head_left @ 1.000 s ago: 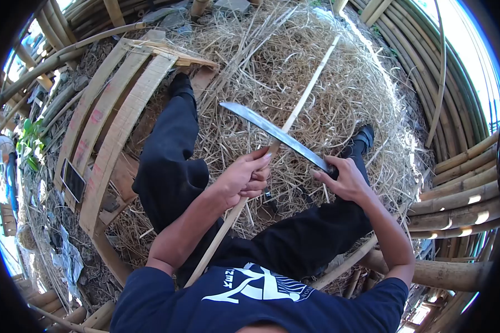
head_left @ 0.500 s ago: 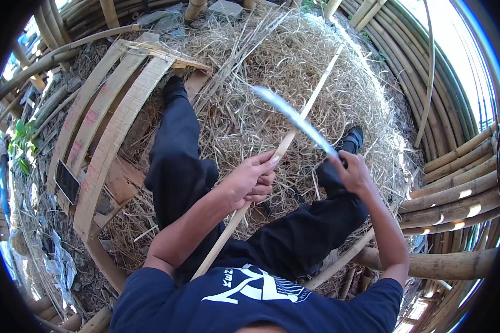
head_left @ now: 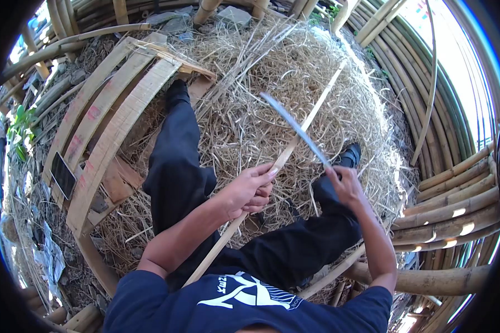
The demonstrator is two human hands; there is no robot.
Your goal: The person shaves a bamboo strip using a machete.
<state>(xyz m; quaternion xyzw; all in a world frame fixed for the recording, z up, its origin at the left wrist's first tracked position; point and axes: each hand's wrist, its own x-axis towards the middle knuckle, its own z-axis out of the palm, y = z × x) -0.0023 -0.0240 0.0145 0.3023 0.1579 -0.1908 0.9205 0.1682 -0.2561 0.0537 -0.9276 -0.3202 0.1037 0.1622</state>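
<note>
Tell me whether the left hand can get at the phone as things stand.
Probably not: the left hand grips the strip, and the left leg seems to lie between it and the phone, though nothing covers the screen.

Pale tan strip (head_left: 286, 153), silvery-grey blade (head_left: 295, 127), navy shirt (head_left: 239, 316) with white print (head_left: 251, 297), black trousers (head_left: 176, 172), straw-yellow shavings (head_left: 244, 116)

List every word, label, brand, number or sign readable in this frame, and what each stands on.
"KE…": white lettering on the dark navy cloth T-shirt; rotated, remaining letters uncertain.
Small white print beside the white striped emblem on that shirt: too small to read.
Red marks on the pale, flat wooden slats: too blurred to read, if writing at all.
No other text can be made out.
</note>
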